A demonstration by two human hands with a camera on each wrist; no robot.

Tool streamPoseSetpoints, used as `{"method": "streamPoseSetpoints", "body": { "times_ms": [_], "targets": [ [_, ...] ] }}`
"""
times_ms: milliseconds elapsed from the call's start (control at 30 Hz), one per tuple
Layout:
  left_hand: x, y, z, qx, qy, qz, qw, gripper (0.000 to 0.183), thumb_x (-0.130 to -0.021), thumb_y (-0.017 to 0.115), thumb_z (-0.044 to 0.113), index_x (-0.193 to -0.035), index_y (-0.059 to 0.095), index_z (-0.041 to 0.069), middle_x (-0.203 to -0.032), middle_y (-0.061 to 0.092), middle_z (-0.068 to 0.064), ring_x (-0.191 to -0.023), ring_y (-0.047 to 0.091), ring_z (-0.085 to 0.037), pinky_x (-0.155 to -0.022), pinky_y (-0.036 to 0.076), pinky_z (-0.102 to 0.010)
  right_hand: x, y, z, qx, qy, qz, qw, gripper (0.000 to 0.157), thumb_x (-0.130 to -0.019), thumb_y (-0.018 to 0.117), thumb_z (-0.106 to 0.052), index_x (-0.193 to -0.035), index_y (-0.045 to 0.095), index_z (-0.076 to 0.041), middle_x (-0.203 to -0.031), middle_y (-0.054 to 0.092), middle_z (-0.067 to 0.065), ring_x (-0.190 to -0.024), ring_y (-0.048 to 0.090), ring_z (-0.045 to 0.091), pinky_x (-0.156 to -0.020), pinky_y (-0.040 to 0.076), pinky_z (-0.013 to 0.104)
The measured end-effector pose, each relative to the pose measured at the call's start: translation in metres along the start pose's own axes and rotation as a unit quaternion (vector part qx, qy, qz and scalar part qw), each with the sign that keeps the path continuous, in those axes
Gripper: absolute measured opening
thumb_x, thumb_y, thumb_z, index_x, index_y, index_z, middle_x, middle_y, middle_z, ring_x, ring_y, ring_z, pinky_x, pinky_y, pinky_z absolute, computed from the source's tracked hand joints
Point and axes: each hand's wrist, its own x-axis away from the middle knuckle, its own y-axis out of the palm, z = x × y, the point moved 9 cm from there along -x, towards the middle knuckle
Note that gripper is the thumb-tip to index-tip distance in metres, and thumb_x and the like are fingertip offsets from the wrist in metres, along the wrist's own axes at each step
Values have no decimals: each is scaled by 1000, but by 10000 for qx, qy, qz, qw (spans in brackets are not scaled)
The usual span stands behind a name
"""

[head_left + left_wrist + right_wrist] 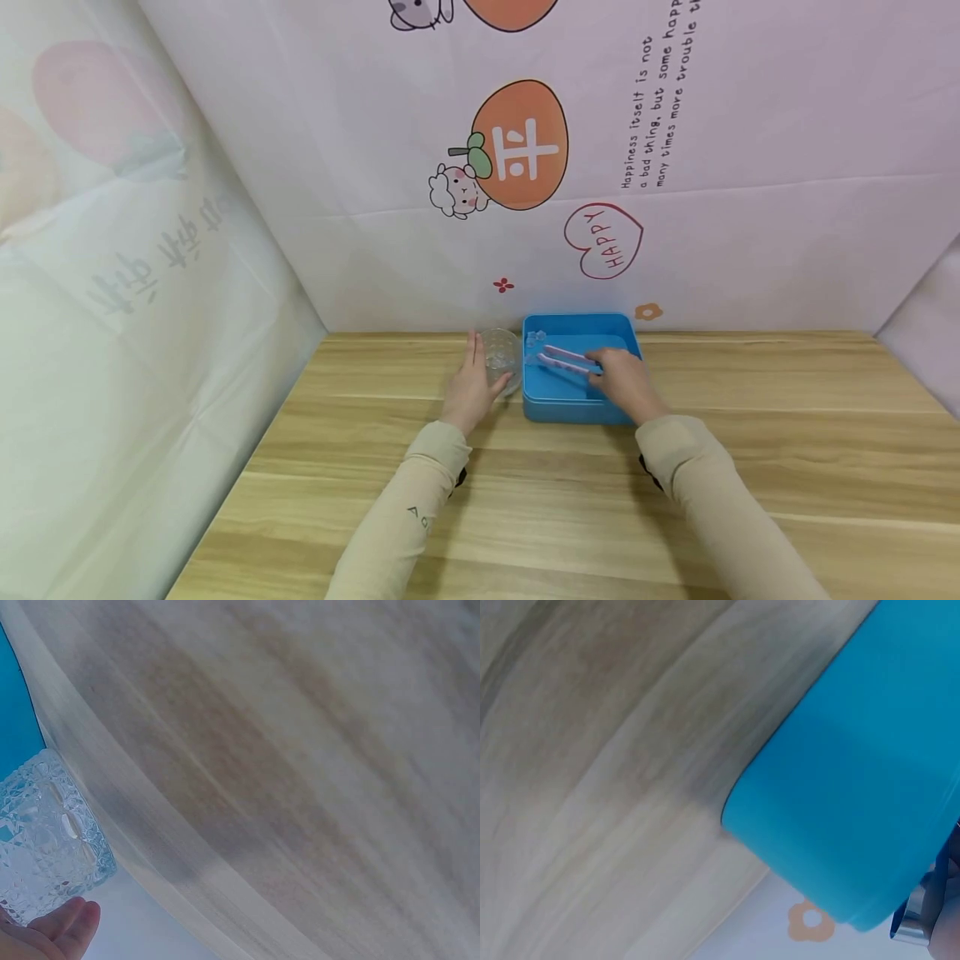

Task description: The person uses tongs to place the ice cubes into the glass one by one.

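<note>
My left hand (pixel 471 387) holds a clear patterned glass bowl (pixel 502 340), fingers along its left side and thumb at its front. Several clear pieces lie inside the bowl. In the left wrist view the fingertips (pixel 79 930) lie against the faceted glass wall. My right hand (pixel 624 379) grips pink tongs (pixel 566 365) over the blue box (pixel 577 410). The tongs' tips are spread a little and point left, close to several clear ice-like cubes (pixel 537 337) in the box's left end. A shiny metal part of the tongs (pixel 915 919) shows at the right wrist view's edge.
The glass bowl stands just left of the box, both on a wood-grain table (pixel 757 400) near its back edge. A white printed cloth (pixel 390 275) hangs right behind them, and more cloth (pixel 172 350) borders the left side.
</note>
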Motion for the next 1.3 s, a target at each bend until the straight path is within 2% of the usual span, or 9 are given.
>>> {"method": "streamPoseSetpoints", "body": {
  "times_ms": [100, 200, 600, 800, 1067, 1300],
  "targets": [
    [0, 1, 0, -32, -7, -6, 10000, 86, -92, 54, 49, -152, 13, 4, -161, 11, -9, -91, 66, -26, -71, 55, -31, 0, -4, 2, -51, -76, 124, 9999, 32, -85, 67, -8, -115, 65, 4, -109, 68, 23, -95, 65, 35, -77, 55, 46],
    [-1, 1, -1, -85, -3, -1, 10000, 86, -91, 54, 50, -152, 13, 4, -161, 12, -9, -82, 65, -23, -64, 53, -28, 0, -7, 4, -79, -93, 105, 9999, 33, -85, 66, -8, -116, 65, 5, -109, 67, 24, -96, 64, 37, -78, 55, 46],
    [0, 1, -2, -165, 27, 43, 9999, 86, -91, 54, 50, -151, 14, 3, -160, 13, -10, -84, 66, -25, -66, 54, -31, -2, 10, 3, -46, 131, -562, 9983, 39, -88, 65, -12, -124, 60, 2, -116, 65, 22, -105, 62, 35, -85, 53, 47],
    [0, 0, -1, -121, 67, 67, 9999, 87, -91, 55, 49, -151, 14, 3, -160, 14, -11, -77, 64, -23, -61, 52, -28, -5, 14, -5, -76, -20, -659, 9978, 38, -88, 65, -11, -122, 59, 6, -113, 65, 23, -102, 63, 35, -84, 54, 46],
    [0, -1, -1, -173, 87, 75, 9998, 87, -91, 55, 51, -151, 14, 2, -160, 15, -11, -62, 56, -18, -48, 42, -21, -6, 22, -12, 401, -402, -819, 9950, 40, -91, 61, -16, -125, 58, 6, -122, 61, 25, -110, 59, 39, -91, 51, 48],
    [0, -2, 0, -252, 126, 71, 9996, 87, -91, 53, 51, -151, 15, 2, -160, 15, -12, -66, 58, -18, -50, 43, -22, -8, 23, -9, 274, -353, -881, 9951, 43, -91, 61, -18, -127, 56, 4, -129, 56, 27, -118, 54, 43, -96, 47, 52]
  ]
}}
